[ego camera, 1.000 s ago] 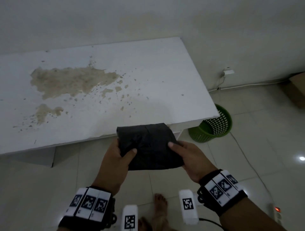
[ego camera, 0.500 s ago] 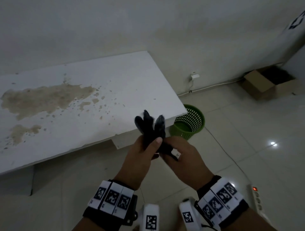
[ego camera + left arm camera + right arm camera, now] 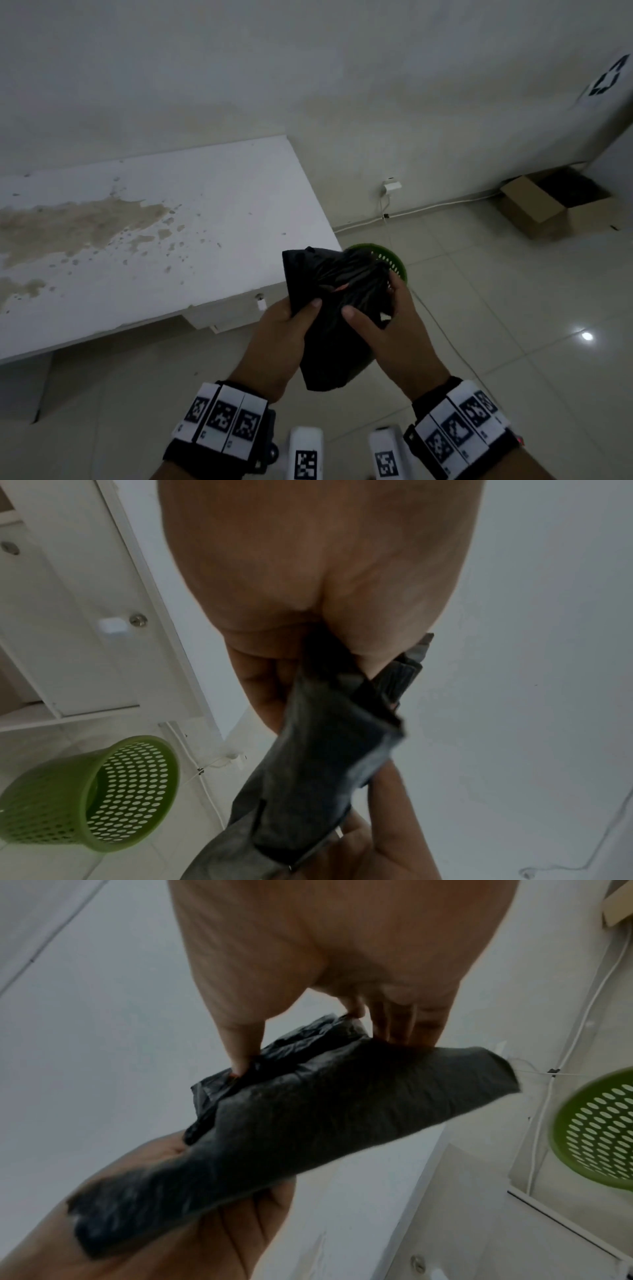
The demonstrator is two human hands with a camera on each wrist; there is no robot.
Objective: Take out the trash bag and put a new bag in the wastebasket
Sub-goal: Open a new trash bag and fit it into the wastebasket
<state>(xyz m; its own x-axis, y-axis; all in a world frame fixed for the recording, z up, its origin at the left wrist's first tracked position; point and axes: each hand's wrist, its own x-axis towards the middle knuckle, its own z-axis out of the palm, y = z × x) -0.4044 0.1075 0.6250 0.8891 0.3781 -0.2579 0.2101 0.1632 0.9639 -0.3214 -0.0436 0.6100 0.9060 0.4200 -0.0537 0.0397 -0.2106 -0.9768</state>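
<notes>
No legible txt anywhere.

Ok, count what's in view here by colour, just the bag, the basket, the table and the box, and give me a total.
Black: 1, the trash bag
Green: 1, the wastebasket
White: 1, the table
Brown: 1, the cardboard box
Total: 4

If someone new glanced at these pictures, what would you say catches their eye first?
Most likely the black trash bag, still folded and crumpled, held at the centre of the head view by the left hand and the right hand. Next, the bright green wastebasket on the tiled floor just beyond the bag, with no liner visible inside. Then the brown stain across the white table at left.
</notes>
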